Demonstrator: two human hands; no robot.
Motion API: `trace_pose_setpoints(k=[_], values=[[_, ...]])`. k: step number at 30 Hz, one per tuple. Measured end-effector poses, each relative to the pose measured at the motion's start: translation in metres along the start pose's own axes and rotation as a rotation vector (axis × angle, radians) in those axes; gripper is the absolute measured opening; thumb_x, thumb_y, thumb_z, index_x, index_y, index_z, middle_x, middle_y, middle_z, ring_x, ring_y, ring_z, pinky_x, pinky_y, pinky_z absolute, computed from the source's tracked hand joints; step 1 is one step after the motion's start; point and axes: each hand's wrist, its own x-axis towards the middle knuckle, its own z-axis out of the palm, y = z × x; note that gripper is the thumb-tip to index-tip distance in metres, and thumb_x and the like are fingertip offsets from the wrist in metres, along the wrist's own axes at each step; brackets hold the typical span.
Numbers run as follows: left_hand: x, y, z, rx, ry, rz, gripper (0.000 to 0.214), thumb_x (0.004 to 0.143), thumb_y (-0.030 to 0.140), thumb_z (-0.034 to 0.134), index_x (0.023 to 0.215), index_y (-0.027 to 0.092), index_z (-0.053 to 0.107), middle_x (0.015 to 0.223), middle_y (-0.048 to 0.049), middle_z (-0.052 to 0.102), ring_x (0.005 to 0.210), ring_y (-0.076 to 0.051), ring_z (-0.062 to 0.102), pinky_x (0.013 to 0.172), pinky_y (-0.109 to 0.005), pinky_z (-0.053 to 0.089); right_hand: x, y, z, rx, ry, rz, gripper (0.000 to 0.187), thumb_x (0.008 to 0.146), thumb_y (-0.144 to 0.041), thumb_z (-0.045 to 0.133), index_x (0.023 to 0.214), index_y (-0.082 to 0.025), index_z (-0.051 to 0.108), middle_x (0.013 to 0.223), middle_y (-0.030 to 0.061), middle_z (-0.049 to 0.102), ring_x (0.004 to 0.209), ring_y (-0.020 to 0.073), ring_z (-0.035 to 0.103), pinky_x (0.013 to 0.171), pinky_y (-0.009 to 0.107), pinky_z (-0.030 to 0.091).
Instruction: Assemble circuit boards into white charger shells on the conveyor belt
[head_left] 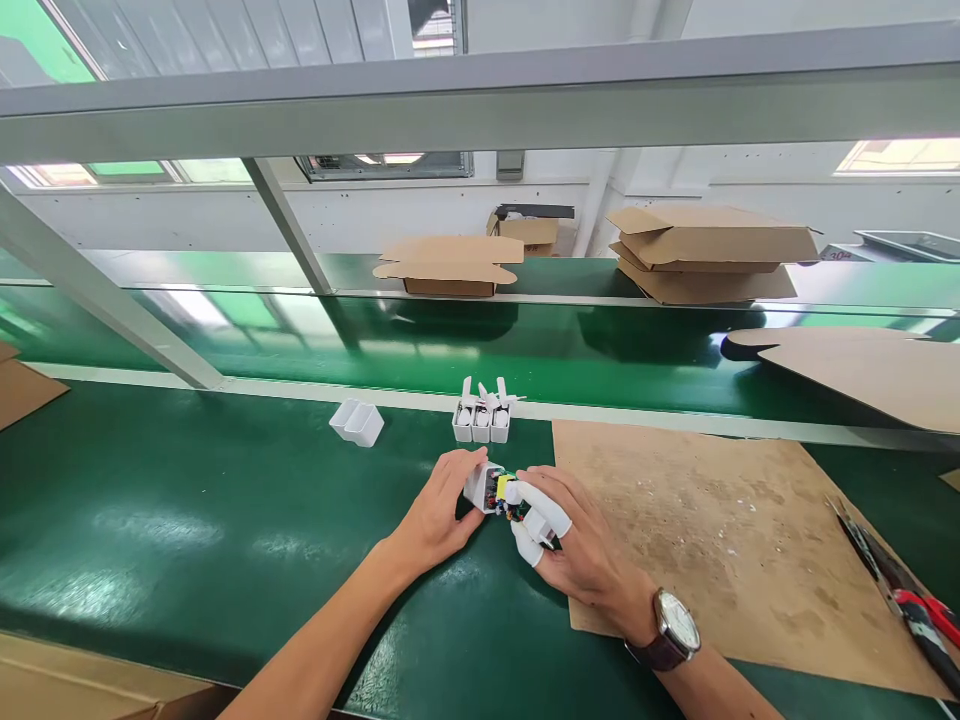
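Observation:
My left hand [444, 502] grips a white plastic housing [475, 488] between thumb and fingers. My right hand [576, 545], with white cots on some fingers, pinches a small circuit board [511, 492] that carries a yellow component. One end of the board meets the open end of the housing; how deep it sits inside I cannot tell. Just beyond my hands stand several white housings in a row [481, 424], with white pieces sticking up from them. To their left lies a pair of white empty housings [357, 422].
A brown cardboard sheet [675, 510] covers the green table on the right, with tweezers [859, 540] and red-and-black handled pliers [926, 615] on its edge. Behind a pale rail runs a green belt [420, 345]. Cardboard boxes [705, 250] stand on the far ledge.

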Motion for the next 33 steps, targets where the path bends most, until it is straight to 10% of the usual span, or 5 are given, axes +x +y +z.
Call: trace_pose_setpoints(k=[33], values=[[-0.0019,-0.0039,0.0019,0.067,-0.03,0.03,0.075,0.09,0.007,0.059,0.157,0.025,0.029,0.135,-0.0147,0.06,0.125,-0.03,0.058,0.105,-0.052,0.053,0.0048,-0.0033,-0.0031,-0.04,-0.041,0.017,0.076,0.09,-0.007,0.057,0.159,-0.023,0.029,0.131,0.0143,0.066,0.124,0.0315,0.062,0.1,0.051,0.059]])
